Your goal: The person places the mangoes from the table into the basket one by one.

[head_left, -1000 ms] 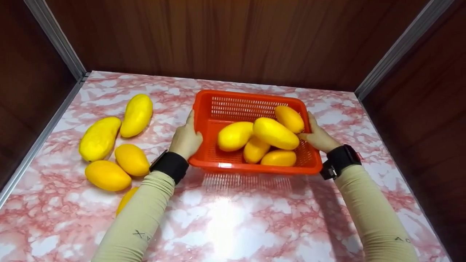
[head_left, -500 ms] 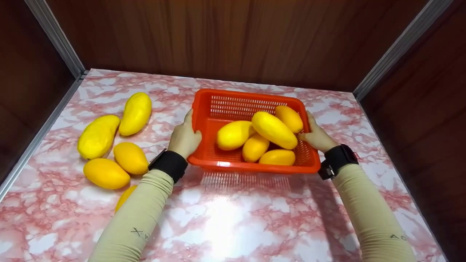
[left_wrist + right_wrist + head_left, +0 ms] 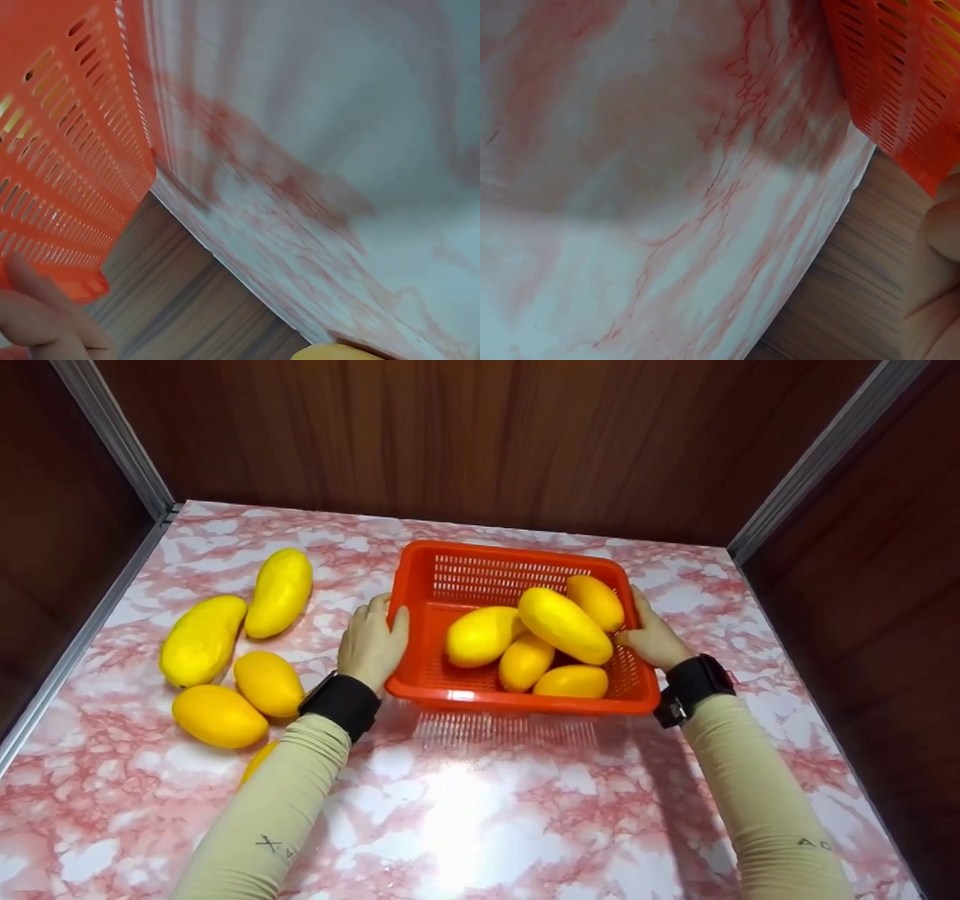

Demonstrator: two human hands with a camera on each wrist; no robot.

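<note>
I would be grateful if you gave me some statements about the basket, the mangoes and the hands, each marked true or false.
1. Five mangoes show inside the basket. True.
2. The basket is blue. False: it is orange-red.
3. The right hand is at the basket's right end. True.
4. The left hand holds a mango. False: the left hand is at the basket's left end.
5. The left sleeve partly hides a mango on the table. True.

Head view above, wrists' beside basket (image 3: 487,701)
</note>
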